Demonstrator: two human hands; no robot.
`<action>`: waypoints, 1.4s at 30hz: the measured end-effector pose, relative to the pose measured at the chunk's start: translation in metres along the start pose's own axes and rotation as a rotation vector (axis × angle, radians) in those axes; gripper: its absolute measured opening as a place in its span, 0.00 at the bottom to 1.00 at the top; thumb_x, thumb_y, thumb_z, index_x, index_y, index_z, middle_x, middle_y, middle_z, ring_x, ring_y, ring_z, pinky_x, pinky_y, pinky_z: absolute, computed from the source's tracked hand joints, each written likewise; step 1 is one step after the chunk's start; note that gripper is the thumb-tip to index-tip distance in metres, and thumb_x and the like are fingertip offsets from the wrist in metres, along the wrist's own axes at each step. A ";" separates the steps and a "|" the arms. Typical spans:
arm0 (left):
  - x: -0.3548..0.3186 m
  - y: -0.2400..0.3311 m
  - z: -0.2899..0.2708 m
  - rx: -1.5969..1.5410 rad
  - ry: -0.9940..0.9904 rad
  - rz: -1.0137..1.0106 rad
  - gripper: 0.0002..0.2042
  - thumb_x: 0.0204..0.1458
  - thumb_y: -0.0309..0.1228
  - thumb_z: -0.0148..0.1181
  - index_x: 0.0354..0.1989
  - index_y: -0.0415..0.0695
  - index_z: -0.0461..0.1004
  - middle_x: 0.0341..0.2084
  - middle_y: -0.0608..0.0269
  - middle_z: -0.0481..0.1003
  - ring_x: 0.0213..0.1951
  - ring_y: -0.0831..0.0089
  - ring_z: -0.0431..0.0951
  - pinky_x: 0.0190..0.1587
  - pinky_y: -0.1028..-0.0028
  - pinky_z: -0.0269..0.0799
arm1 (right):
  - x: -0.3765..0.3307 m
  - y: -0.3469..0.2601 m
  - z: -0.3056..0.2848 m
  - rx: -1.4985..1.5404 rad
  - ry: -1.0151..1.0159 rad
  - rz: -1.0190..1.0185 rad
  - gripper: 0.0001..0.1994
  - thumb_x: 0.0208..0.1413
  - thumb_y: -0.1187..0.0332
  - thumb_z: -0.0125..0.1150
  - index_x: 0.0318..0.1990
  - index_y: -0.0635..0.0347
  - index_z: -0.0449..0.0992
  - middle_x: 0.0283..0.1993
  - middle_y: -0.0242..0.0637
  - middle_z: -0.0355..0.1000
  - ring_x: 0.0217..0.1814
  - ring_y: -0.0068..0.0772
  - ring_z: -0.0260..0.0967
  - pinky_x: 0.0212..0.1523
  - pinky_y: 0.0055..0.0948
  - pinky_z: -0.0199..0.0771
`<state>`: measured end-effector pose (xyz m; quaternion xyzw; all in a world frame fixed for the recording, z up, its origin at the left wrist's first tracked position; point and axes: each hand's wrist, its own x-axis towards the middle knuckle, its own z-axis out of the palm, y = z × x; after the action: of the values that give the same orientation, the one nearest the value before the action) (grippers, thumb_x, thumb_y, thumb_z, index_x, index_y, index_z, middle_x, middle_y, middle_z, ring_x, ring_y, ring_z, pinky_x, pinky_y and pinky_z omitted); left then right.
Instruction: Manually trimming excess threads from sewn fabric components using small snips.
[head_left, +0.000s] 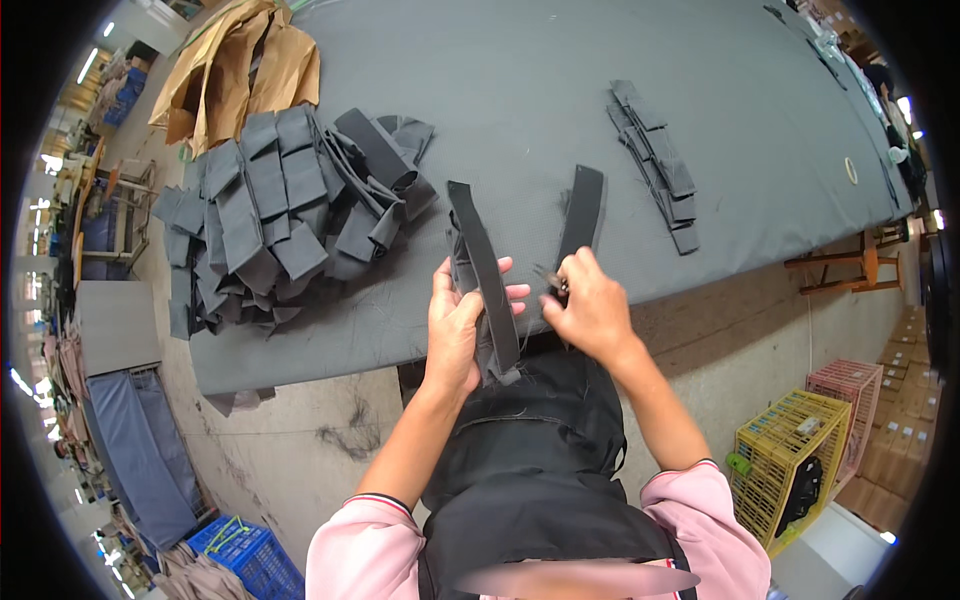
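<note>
My left hand (455,325) is closed around a narrow dark grey fabric strip (487,262), held upright at the near table edge, with loose threads at its lower end. Other layers of grey cloth show behind that strip. Just to the right, my right hand (594,306) grips small thread snips (552,280), their metal tips pointing toward the left hand. Another dark strip (583,205) lies on the table beyond my right hand, its near end hidden by the fingers. Further right, several strips lie in a slim overlapping stack (655,165).
A large heap of folded grey fabric pieces (265,205) covers the table's left side, with a brown paper bag (240,70) behind it. Grey cloth covers the table (500,90). Yellow (790,465) and pink crates (850,390) stand on the floor at right, a blue crate (250,560) at lower left.
</note>
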<state>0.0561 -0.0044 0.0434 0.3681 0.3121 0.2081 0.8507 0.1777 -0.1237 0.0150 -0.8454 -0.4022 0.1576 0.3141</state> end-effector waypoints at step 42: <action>-0.018 -0.006 -0.021 0.481 0.096 0.128 0.20 0.62 0.41 0.47 0.18 0.45 0.59 0.17 0.81 0.54 0.22 0.88 0.50 0.22 0.81 0.46 | -0.037 -0.051 -0.016 0.217 0.228 -0.203 0.20 0.44 0.74 0.64 0.47 0.61 0.69 0.37 0.38 0.67 0.25 0.30 0.65 0.25 0.26 0.67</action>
<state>0.0297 -0.0087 0.0341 0.5686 0.3688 0.1987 0.7079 0.1330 -0.1347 0.0612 -0.7740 -0.4279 0.0709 0.4614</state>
